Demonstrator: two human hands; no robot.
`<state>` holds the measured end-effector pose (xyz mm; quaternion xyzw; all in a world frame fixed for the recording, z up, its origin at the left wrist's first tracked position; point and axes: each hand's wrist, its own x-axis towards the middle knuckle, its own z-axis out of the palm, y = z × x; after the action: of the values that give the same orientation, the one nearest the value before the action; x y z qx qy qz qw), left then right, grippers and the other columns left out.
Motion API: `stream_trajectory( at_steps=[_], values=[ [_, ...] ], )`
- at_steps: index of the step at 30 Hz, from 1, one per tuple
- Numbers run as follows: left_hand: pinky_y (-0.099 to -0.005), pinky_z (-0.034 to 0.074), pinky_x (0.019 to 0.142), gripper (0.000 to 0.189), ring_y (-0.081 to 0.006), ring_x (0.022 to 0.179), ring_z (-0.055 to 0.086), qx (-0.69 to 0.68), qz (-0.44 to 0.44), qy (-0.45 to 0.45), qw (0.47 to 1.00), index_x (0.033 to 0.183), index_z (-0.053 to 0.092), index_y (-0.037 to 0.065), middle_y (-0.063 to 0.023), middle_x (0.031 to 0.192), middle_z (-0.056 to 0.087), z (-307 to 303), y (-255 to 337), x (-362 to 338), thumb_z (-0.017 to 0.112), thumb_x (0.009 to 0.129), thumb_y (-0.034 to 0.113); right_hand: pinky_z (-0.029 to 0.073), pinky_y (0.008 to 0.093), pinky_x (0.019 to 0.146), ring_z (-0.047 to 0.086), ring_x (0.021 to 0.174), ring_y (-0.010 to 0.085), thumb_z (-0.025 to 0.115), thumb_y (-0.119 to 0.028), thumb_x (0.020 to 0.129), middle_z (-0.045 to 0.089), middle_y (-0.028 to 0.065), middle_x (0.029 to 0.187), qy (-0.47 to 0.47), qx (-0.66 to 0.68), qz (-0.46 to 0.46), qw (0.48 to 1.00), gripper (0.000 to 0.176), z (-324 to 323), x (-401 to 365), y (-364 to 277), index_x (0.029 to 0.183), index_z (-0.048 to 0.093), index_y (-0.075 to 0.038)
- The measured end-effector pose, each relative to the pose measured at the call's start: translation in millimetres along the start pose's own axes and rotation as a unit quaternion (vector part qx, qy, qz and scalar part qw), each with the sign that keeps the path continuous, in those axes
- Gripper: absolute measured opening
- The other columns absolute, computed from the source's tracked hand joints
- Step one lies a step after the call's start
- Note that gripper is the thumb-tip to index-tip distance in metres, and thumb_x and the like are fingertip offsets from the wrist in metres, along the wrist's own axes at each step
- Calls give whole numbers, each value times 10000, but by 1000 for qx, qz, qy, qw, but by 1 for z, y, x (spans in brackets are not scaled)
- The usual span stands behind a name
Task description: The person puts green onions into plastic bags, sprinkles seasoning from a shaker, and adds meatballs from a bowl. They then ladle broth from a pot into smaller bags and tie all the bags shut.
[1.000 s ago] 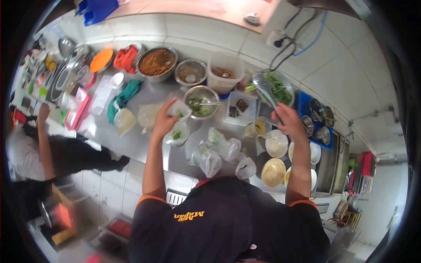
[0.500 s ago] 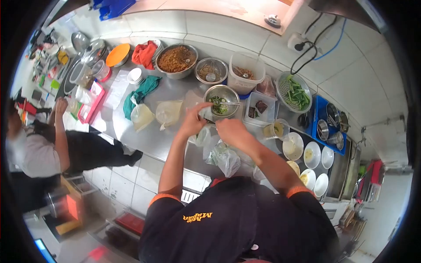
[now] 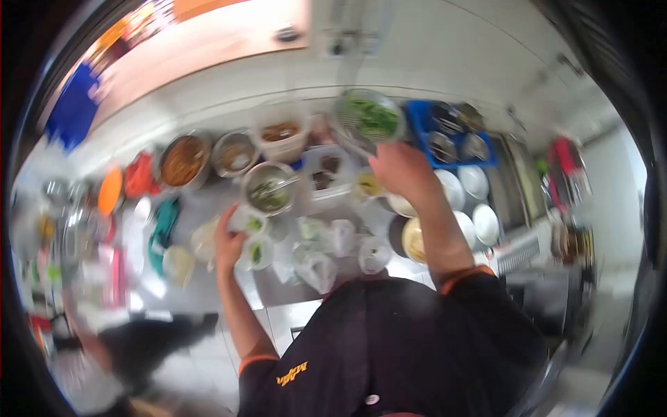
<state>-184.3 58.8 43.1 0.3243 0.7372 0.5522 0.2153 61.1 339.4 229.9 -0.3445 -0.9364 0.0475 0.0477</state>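
Two hands out: left hand [image 3: 228, 243] pinches a plastic bag [image 3: 251, 226] just in front of the steel bowl [image 3: 267, 189]. It looks light, floppy and slippery, so grip it at the mouth. Right hand [image 3: 399, 167] is right of the bowl, too blurred to tell its grip.

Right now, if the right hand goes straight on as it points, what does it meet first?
Likely the colander of greens, just beyond the right hand; blur leaves depth unclear.

commercial kitchen, steel prep counter [image 3: 208, 292] w/ metal ingredient bowls [image 3: 184, 160], stacked white bowls [image 3: 476, 182], tiled wall [image 3: 431, 69]
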Motion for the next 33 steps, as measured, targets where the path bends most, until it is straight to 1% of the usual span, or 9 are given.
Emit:
stream_trajectory(
  at_steps=[4,10,13,15,18,20,23,30,33],
  values=[
    [-231,486,617,709,-125,809,605,-55,0,-9,998,1327,498,50,-103,1295,530,19,10,2,496,634,-99,546,441,657,678,743,331,534,-107,804,672,154,746,87,-25,103,991,181,57,61,67,744,685,-27],
    [-233,491,650,714,-128,788,613,-88,-5,25,996,1366,434,22,-103,1288,524,21,32,-10,499,669,-116,532,464,742,646,909,336,614,-95,765,575,203,1063,146,85,166,972,444,139,99,107,1187,525,11],
    [-239,488,709,711,-154,904,612,-130,8,44,990,1384,406,12,-116,1301,512,21,66,-22,514,692,-115,475,484,825,596,950,367,619,-86,753,556,187,1097,297,158,66,939,459,107,63,145,1195,515,-24],
    [-251,484,743,707,-164,979,597,-153,28,77,985,1388,404,17,-115,1321,499,28,96,-32,518,702,-113,407,475,904,531,1007,379,627,-94,737,561,177,1052,515,131,77,844,451,94,33,190,1173,520,-43],
    [-252,469,782,694,-157,1135,513,-103,79,99,987,1402,386,17,-90,1410,433,24,116,-37,532,730,-78,366,507,955,479,1117,378,677,-159,708,524,166,1183,521,13,272,809,631,96,4,296,1281,437,-49],
    [-245,467,775,692,-146,1144,497,-75,91,106,987,1406,380,14,-82,1430,417,19,125,-42,541,736,-60,324,517,1007,433,1203,387,710,-251,714,473,168,1300,344,13,343,874,768,104,-1,344,1363,357,-42],
    [-235,469,760,695,-128,1110,500,-57,93,108,988,1407,375,7,-80,1438,412,26,145,-43,558,738,-42,312,475,1047,455,1198,372,768,-315,685,502,140,1297,198,-20,230,952,764,128,2,399,1332,417,-108],
    [-224,498,745,737,-94,896,581,-108,97,135,980,1404,370,2,-74,1425,426,60,179,-55,596,708,-83,325,470,1023,473,1179,373,782,-353,689,523,193,1240,330,133,167,920,751,160,-2,399,1282,449,-37],
    [-232,512,775,758,-75,808,594,-117,89,145,978,1406,375,23,-77,1407,450,83,186,-63,623,698,-87,344,423,1027,481,1163,344,829,-246,674,512,189,1240,508,227,128,821,719,156,-12,386,1251,464,-21]
  ],
)
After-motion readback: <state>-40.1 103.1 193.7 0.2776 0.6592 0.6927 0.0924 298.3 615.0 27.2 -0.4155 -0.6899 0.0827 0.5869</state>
